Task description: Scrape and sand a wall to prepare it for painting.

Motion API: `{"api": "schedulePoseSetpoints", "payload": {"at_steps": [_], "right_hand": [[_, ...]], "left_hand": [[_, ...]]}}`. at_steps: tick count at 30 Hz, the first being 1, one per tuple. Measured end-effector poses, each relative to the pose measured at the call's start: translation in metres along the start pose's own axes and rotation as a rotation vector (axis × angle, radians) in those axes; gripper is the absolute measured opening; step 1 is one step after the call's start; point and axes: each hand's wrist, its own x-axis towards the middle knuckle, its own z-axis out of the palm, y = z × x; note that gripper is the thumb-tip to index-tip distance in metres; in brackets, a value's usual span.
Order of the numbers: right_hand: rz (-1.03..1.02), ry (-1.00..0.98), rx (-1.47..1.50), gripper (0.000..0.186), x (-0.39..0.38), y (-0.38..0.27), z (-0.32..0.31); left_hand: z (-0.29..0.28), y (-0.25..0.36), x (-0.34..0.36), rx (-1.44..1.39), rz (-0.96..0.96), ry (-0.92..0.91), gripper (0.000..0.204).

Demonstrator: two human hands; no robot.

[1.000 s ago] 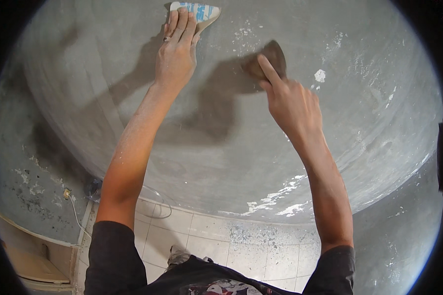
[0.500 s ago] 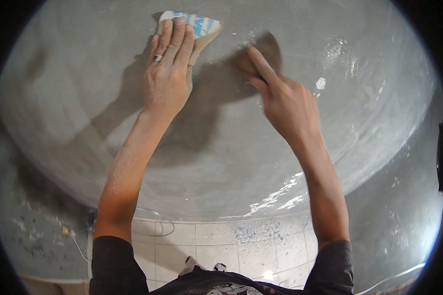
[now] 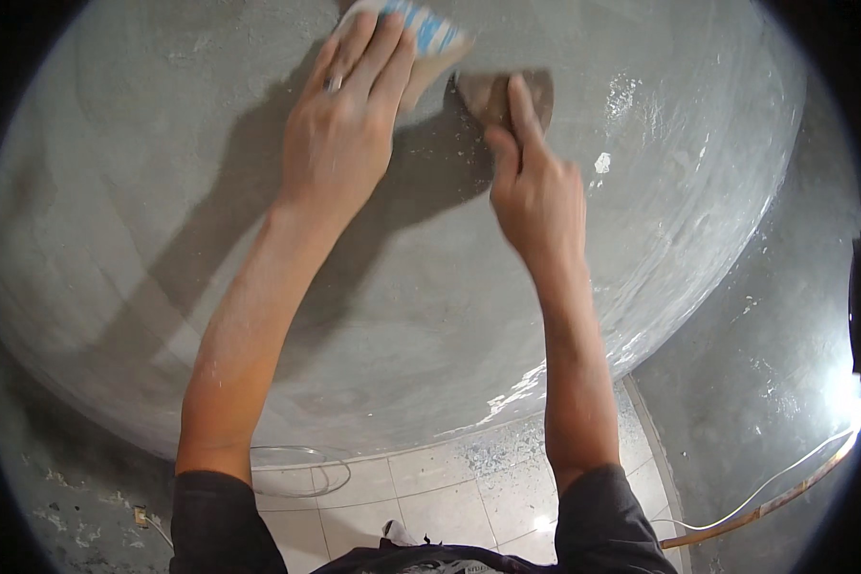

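Note:
My left hand, a ring on one finger, presses a folded piece of sandpaper flat to the grey wall. The sheet has a blue-and-white printed back and a tan part; the palm and fingers hide some of it. To its right, my right hand is closed on a putty knife, index finger stretched along the blade. The broad blade lies at the wall surface, and its handle is hidden in my grip. Small white flecks surround the blade.
White patches mark the wall at right. Below are pale floor tiles strewn with grey flakes, and a coiled cable. A bright lamp with a white cord and a brown pole stand at lower right.
The sandpaper and my left hand have moved right and slightly up in the picture. My right hand has shifted slightly left, and the putty knife's blade is turned more upright. The whole view has tilted.

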Motion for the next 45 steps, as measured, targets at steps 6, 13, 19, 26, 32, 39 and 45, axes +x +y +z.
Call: {"api": "schedulePoseSetpoints", "payload": {"at_steps": [6, 13, 19, 26, 32, 39, 45], "right_hand": [[0.026, 0.041, 0.098, 0.054, -0.055, 0.031, 0.028], [-0.055, 0.141, 0.092, 0.050, 0.019, 0.005, -0.007], [-0.154, 0.244, 0.031, 0.047, 0.064, 0.017, -0.026], [0.031, -0.120, 0.053, 0.059, -0.113, 0.074, 0.041], [-0.047, -0.056, 0.204, 0.056, -0.087, 0.069, 0.035], [-0.226, 0.217, 0.133, 0.050, 0.067, 0.017, -0.020], [0.024, -0.068, 0.115, 0.056, -0.060, 0.056, 0.026]], "left_hand": [[-0.007, 0.012, -0.011, 0.006, 0.041, -0.092, 0.049], [0.003, 0.017, 0.028, 0.063, 0.029, 0.013, 0.049], [0.016, 0.010, 0.075, -0.002, -0.026, 0.099, 0.051], [-0.009, 0.081, -0.106, 0.026, -0.110, -0.286, 0.060], [0.005, 0.084, -0.094, 0.043, -0.155, -0.193, 0.059], [0.028, -0.007, 0.095, 0.061, -0.152, 0.147, 0.043], [0.020, 0.076, -0.061, 0.091, -0.087, -0.195, 0.057]]}}
